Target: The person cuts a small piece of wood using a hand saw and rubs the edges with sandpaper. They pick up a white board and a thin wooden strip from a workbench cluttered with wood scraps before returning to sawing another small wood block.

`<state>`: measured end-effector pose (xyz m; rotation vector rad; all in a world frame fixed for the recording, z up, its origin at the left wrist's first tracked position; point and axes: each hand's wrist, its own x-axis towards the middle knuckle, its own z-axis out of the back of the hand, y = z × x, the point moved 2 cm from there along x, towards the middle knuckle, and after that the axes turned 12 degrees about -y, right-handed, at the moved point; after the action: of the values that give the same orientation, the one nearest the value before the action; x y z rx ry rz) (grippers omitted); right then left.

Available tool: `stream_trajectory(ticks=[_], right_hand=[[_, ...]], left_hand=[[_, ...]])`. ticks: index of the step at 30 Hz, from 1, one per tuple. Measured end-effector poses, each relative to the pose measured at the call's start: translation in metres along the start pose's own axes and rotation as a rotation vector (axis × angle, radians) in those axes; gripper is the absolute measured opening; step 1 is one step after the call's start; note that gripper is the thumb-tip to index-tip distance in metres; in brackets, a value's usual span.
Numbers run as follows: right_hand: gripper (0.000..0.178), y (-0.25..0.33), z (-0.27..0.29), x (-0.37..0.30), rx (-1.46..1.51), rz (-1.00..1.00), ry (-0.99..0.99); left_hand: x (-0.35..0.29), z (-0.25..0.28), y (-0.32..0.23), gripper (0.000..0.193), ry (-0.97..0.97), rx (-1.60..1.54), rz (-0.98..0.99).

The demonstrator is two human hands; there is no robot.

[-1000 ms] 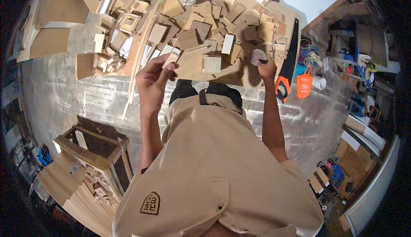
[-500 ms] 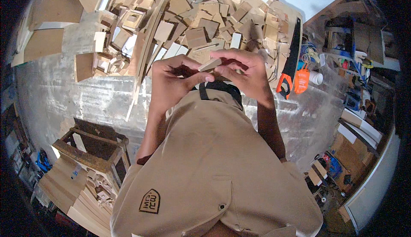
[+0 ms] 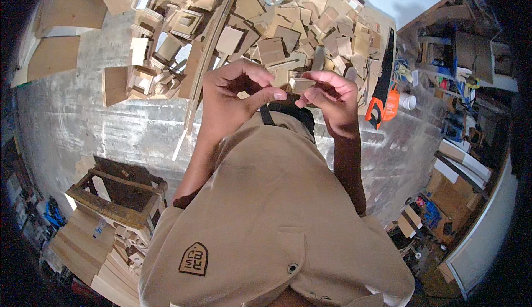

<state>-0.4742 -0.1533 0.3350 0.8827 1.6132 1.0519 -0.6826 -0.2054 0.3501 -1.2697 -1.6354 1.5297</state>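
A small flat piece of wood is pinched between the thumb and fingers of my right hand, above the front edge of a heap of wood offcuts. Just left of that piece, my left hand has curled fingers, with a gap between its thumb and fingertips and nothing seen in it. Both hands are in front of my waist. Behind the piece, the heap holds many small boards and blocks in pale and brown tones.
Long thin wood strips lie across the heap's left part. A handsaw with an orange and black handle rests at its right, beside an orange pouch and a white cup. A wooden frame stool stands lower left.
The wood piece, earlier between both hands, is now in my right hand and turned differently. My left fingers have come away from it. The view has shifted slightly.
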Motion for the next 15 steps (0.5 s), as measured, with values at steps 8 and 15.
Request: stream_trajectory(ticks=[8,15], right_hand=[[0.028,0.004,-0.016,-0.002,0.173,-0.101,0.017],[0.026,0.007,-0.012,-0.004,0.228,-0.18,-0.002]], left_hand=[[0.003,-0.005,-0.017,0.012,0.024,0.301,-0.515],[0.01,-0.013,-0.003,0.007,0.021,0.13,-0.562]])
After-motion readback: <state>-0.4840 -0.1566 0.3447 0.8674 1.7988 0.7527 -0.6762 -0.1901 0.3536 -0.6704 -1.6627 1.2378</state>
